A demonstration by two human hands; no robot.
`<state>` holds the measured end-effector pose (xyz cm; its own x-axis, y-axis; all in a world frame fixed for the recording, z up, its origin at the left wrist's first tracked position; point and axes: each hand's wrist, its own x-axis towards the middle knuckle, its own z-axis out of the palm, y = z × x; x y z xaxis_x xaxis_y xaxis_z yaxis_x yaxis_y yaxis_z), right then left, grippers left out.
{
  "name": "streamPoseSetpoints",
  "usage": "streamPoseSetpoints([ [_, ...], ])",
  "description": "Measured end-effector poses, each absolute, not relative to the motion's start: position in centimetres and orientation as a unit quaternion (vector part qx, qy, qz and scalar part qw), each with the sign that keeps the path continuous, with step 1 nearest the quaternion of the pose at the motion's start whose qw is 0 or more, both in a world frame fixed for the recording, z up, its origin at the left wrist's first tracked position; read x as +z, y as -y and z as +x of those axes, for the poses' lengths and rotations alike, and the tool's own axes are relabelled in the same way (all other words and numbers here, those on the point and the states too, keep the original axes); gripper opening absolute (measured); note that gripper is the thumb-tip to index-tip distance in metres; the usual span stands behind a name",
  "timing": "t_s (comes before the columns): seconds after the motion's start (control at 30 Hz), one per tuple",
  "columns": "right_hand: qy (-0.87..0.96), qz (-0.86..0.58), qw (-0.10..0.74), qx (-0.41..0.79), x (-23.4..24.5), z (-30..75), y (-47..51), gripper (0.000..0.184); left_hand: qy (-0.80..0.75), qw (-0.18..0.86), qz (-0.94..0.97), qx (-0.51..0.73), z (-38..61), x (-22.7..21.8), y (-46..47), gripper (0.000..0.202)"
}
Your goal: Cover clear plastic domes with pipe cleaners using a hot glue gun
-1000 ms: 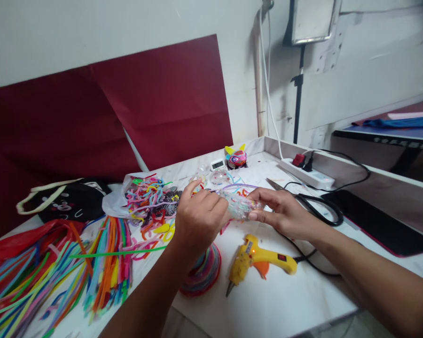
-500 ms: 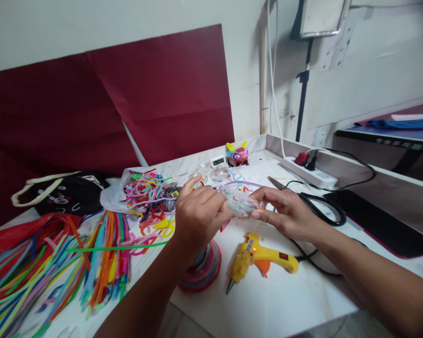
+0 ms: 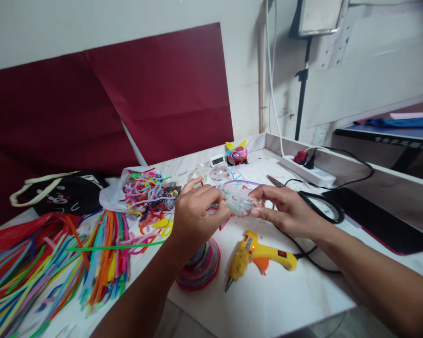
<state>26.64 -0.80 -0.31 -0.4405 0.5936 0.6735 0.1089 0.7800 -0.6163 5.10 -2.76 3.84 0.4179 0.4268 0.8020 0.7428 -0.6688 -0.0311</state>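
Between my hands is a clear, whitish bundle with coloured specks [image 3: 238, 199], held above the table; its exact kind I cannot make out. My left hand [image 3: 199, 211] pinches its left end with thumb and fingers, a bit of red showing at the fingertips. The thumb and fingertips of my right hand [image 3: 285, 209] grip the right end. Below, a yellow glue gun [image 3: 257, 256] lies with its nozzle toward the front and a small light glowing. Partly hidden under my left forearm is a round, striped, fuzzy coil [image 3: 202, 267] in pink, red and blue.
Pipe cleaners [image 3: 105, 253] spread across the left side, near a plastic bag of cut pieces [image 3: 113, 199]. Behind stand a small digital timer [image 3: 217, 161] and a colourful figure with yellow ears [image 3: 237, 154]. Scissors [image 3: 322, 206], a power strip [image 3: 308, 171] and a black phone-like slab [image 3: 380, 220] lie right.
My left fingers have shifted slightly at the bundle's left end, and a red bit now shows there. The right hand keeps its grip. The view has moved a little.
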Motion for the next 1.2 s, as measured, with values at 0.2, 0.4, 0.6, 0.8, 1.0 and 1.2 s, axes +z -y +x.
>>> streamPoseSetpoints([
  [0.2,0.818,-0.221,0.476,0.233,-0.4,26.7,0.7,0.009,0.379,0.257,-0.823,-0.335,5.2,4.0,3.2,0.012],
  [0.4,0.826,-0.216,0.476,0.211,-0.4,26.6,0.7,0.007,0.377,0.296,-0.824,-0.301,5.3,4.2,3.3,0.017],
  [0.6,0.833,-0.212,0.473,0.192,-0.4,26.6,0.8,0.006,0.369,0.297,-0.833,-0.286,5.1,4.3,3.3,0.019],
  [0.8,0.841,-0.202,0.471,0.172,-0.3,26.6,0.9,0.007,0.351,0.295,-0.840,-0.291,5.0,4.1,3.0,0.020],
  [1.0,0.845,-0.205,0.463,0.170,-0.5,26.5,1.0,0.007,0.335,0.312,-0.819,-0.345,5.3,3.6,2.7,0.022],
  [1.2,0.829,-0.208,0.486,0.183,-0.8,26.4,0.8,0.008,0.339,0.286,-0.801,-0.403,5.5,3.2,2.6,0.019],
])
